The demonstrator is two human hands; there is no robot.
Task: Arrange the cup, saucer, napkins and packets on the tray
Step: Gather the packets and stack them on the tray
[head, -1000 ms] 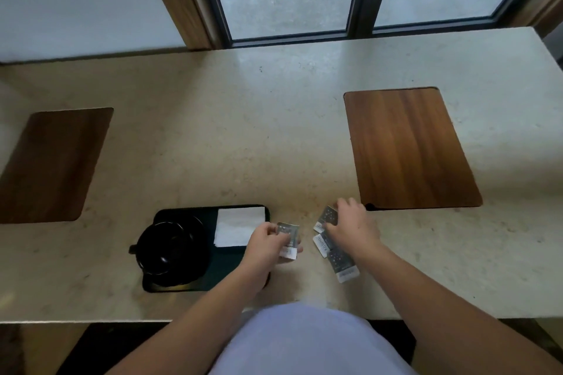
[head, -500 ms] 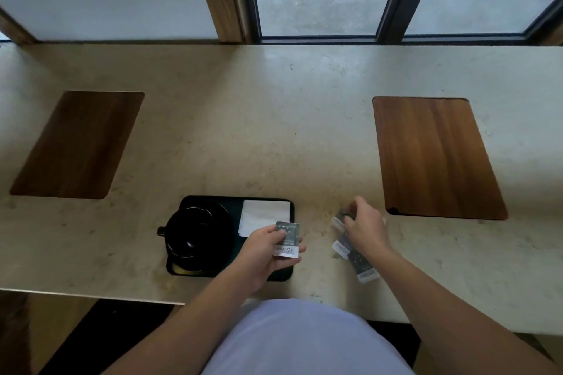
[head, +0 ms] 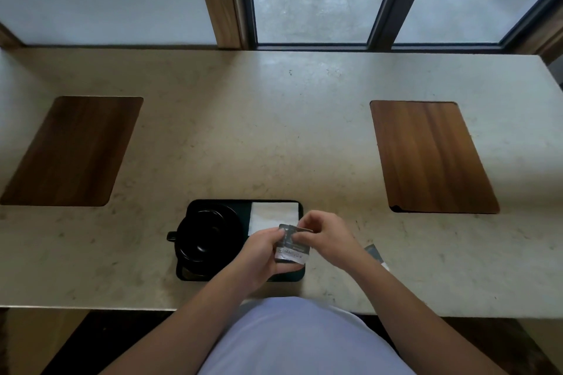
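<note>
Left hand (head: 262,253), thumb and curled fingers pinching the left edge of a small stack of grey packets (head: 292,243) with white lower bands; right hand (head: 327,237), fingertips bent inward and pinching the stack's upper right corner; the two hands nearly touch, above the near right corner of the tray (head: 301,210). The number of packets in the stack cannot be told; the print on them is too blurred to read. One further packet (head: 374,253) lies on the counter (head: 274,131) just right of the right wrist, largely hidden behind it, only a grey corner showing. Both forearms rise from the lower edge and converge toward the tray, elbows cut off by the picture's border; a pale garment fills the space between them. Tray: black, rectangular, near the counter's front edge, its near side partly covered by the left hand. Cup (head: 204,237): black, on the left half of the tray, handle pointing left; the saucer (head: 227,213) beneath shows only as a dark rim, hard to separate from cup and tray. Napkins (head: 272,218): white, folded, on the tray's far right part, near corner hidden by the packets. Two wooden inlays, left (head: 70,149) and right (head: 429,155), sit well apart in the counter.
</note>
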